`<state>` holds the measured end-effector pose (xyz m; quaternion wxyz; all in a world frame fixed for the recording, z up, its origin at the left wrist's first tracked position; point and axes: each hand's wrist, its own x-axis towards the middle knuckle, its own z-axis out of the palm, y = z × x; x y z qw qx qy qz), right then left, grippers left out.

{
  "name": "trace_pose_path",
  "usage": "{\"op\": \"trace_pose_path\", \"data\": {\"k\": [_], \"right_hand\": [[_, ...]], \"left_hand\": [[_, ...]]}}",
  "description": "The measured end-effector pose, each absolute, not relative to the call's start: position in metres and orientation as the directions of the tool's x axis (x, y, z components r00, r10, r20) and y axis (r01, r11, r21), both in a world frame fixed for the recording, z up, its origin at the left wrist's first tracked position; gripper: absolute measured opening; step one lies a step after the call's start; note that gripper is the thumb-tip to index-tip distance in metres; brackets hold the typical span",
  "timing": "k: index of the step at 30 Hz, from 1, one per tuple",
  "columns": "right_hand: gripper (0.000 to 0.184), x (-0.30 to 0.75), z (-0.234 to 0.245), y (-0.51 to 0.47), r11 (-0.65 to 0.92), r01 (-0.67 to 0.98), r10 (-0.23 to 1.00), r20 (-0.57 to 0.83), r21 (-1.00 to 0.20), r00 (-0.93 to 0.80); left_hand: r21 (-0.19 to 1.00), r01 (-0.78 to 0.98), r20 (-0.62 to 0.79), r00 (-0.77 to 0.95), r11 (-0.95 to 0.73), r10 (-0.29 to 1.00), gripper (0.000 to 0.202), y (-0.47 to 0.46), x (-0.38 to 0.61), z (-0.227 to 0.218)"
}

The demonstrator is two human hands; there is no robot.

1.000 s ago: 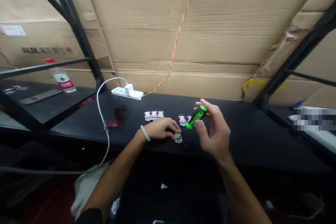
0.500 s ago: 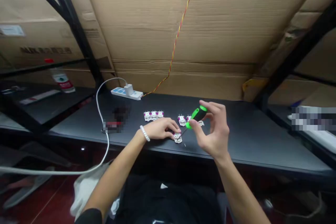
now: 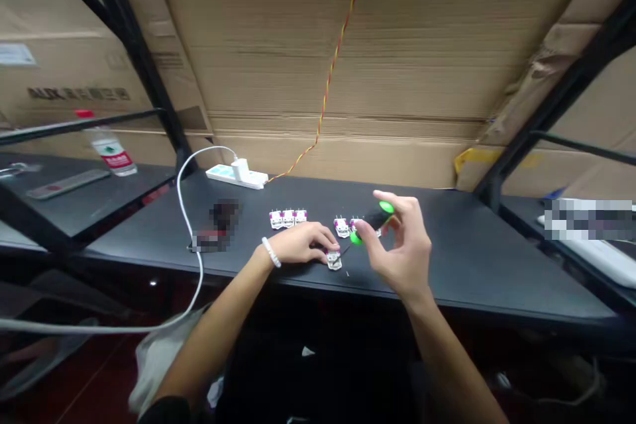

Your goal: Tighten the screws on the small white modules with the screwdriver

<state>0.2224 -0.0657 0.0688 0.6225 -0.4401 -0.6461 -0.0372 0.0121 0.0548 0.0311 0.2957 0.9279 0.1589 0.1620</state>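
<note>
The left hand (image 3: 304, 243), with a white bracelet (image 3: 271, 252) at its wrist, is closed at the thumb and fingertips on a small white-and-purple block (image 3: 334, 262) near the front edge of the black table (image 3: 477, 245). The right hand (image 3: 401, 242) grips the handle of a green-and-black screwdriver (image 3: 374, 222) between thumb and fingers; its thin shaft slants down to the block, though whether the tip sits in a screw is too small to tell. A tiny pale bit (image 3: 348, 273) lies just beside the block. Farther back, three similar blocks (image 3: 289, 218) stand side by side, and more blocks (image 3: 342, 227) are partly hidden behind the screwdriver. A white power strip (image 3: 223, 175) lies near the cardboard (image 3: 397, 66).
</note>
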Motion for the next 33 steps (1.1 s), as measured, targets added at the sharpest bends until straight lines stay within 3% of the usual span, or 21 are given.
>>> {"op": "trace_pose_path", "data": {"k": [7,13,19,25,33], "right_hand": [[0.060,0.2263,0.0665,-0.0702,0.682,0.453,0.609,0.789,-0.573,0.082],[0.054,0.2257,0.0715,-0.0697,0.620,0.633,0.494,0.857,-0.464,0.145],[0.060,0.2272,0.0673,-0.0692,0.713,0.472,0.566,0.823,-0.519,0.050],[0.055,0.2249,0.0733,-0.0706,0.639,0.629,0.482,0.868,-0.442,0.120],[0.063,0.2261,0.0686,-0.0708,0.694,0.518,0.563,0.825,-0.500,0.042]], "left_hand": [[0.583,0.181,0.209,0.908,-0.792,0.362,0.027,0.0554,0.0133,0.0299],[0.586,0.186,0.209,0.905,-0.789,0.369,0.029,0.0554,0.0133,0.0303],[0.587,0.188,0.209,0.904,-0.787,0.372,0.028,0.0545,0.0136,0.0312],[0.576,0.195,0.214,0.901,-0.794,0.377,0.031,0.0549,0.0134,0.0300],[0.578,0.187,0.209,0.907,-0.794,0.366,0.027,0.0560,0.0139,0.0299]]}}
